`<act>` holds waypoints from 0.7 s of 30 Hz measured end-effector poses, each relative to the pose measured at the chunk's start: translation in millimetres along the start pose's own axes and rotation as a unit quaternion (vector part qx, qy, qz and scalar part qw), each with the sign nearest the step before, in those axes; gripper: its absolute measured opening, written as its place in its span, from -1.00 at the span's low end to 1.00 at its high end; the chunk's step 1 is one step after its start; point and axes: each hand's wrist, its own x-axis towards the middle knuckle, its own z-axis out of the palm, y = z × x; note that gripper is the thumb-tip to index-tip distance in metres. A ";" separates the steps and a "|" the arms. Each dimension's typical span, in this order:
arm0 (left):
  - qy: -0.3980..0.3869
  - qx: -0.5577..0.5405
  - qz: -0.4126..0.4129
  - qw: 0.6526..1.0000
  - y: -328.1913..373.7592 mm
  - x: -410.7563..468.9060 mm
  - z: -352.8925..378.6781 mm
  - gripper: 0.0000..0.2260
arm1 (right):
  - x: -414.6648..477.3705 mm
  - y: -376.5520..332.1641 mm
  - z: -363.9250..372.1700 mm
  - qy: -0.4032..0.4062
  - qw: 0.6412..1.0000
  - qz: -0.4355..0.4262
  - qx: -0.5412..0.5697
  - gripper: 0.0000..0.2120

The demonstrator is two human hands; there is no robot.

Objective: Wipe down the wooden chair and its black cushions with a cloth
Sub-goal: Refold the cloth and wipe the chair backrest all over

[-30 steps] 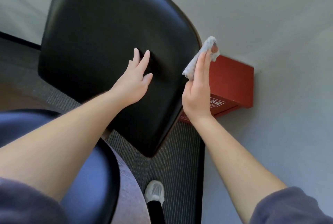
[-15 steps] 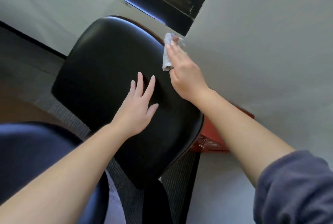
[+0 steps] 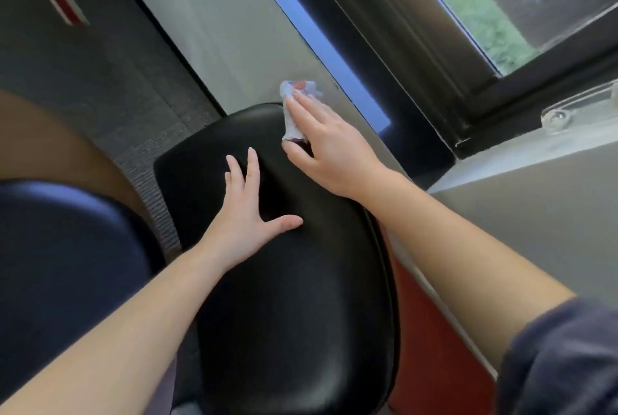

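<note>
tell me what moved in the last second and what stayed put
The right hand slid the cloth up the black cushion's right edge, from beside the red box to its top by the wall. The view tilted up, bringing the window in. The left hand stayed flat on the cushion, fingers spread; nothing was grasped or released.

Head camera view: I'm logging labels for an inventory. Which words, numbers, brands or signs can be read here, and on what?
No text can be read anywhere in this view.
cloth: red and blue marks, too blurred to tell whether they are print.
red box: the part that shows bears no lettering.
</note>
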 end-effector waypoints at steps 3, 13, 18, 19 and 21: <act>0.005 -0.003 -0.006 1.000 -11.3 8.4 -4.6 0.12 | 23.3 -0.6 1.1 -0.008 0.999 -0.034 -0.042 -0.44; 0.034 -0.068 -0.042 0.996 -58.8 29.9 -0.5 0.20 | 84.6 -20.7 25.4 -0.069 0.968 -0.092 -0.222 -0.69; 0.009 -0.075 -0.047 0.996 -102.0 28.6 -1.4 0.20 | 113.1 -38.4 43.9 -0.146 0.938 -0.123 -0.290 -0.66; 0.004 -0.073 -0.045 0.996 -111.4 27.2 0.1 0.20 | 119.0 -42.5 50.8 -0.160 0.931 -0.130 -0.300 -0.65; -0.001 -0.059 -0.033 0.998 -130.0 25.0 4.1 0.19 | 130.8 -50.7 69.5 -0.186 0.917 -0.146 -0.321 -0.64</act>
